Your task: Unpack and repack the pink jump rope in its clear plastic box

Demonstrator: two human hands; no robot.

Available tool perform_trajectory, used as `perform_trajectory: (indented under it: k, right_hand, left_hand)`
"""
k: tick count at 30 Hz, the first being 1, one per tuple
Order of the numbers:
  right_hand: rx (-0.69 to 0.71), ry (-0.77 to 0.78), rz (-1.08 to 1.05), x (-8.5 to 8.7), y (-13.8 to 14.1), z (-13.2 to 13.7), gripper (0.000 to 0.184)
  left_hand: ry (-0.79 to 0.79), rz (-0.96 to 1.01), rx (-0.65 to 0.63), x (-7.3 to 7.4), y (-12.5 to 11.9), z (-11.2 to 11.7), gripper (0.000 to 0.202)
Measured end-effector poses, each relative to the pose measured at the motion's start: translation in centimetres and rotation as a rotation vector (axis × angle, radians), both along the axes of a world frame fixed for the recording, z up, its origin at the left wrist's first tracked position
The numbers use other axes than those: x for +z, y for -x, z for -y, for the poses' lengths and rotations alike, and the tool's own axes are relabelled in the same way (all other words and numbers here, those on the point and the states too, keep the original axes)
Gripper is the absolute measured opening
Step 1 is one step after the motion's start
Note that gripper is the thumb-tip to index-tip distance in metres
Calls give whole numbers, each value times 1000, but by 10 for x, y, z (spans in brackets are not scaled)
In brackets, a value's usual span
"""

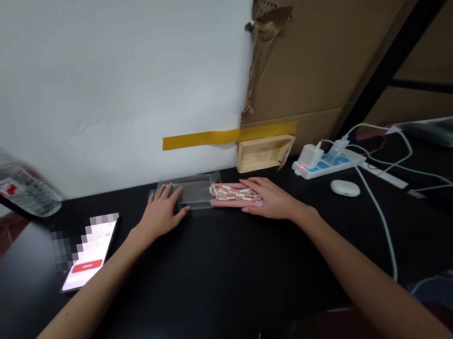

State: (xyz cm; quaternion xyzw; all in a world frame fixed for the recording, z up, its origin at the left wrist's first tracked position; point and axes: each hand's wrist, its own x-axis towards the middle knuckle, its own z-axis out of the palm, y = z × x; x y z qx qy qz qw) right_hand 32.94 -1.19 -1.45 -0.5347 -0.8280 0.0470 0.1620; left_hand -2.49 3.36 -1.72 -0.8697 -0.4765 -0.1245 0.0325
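Observation:
My left hand (163, 212) lies over the left end of a clear plastic box (198, 192), its fingers spread and resting on the plastic. Against the box's right end is a pink container (232, 203) full of small white pieces (233, 192), too small to name. At the right end of this container is my right hand (273, 198), fingers along the far side and thumb on the near side, closed around it. Part of the pink container is hidden under that hand. Both things lie on the black table (212, 289) near the wall.
On the left, a lit phone (92, 254) lies near a plastic bottle (20, 179). A shallow wooden box (265, 153) leans at the back. To the right are a power strip (331, 164) with plugs, a white earbud case (345, 188) and loose cables (376, 207).

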Motion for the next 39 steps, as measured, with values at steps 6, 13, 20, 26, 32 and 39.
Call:
perform_trajectory:
  k: [6,13,20,26,32,39]
  right_hand:
    - [74,-28,-9,-7,12,-5,72]
    - [64,-10,-25,2,-6,-6,66]
    - [89,92,-68,13,-22,-2,65]
    - [187,148,-100,28,-6,11,67]
    - [207,97,-87,18,28,21,73]
    - [290,-35,-82,-6,68,20,66]
  left_hand:
    - [2,44,-44,-5,8,-7,60]
    - [-37,96,12,-12,11,-12,57]
    - [-57,204,61,-21,21,-21,48]
    - [-120,356,117,-23,16,-20,55]
    - [-140,418,129,-25,13,-21,46]
    - [-41,448,-55,-14,4,-12,48]
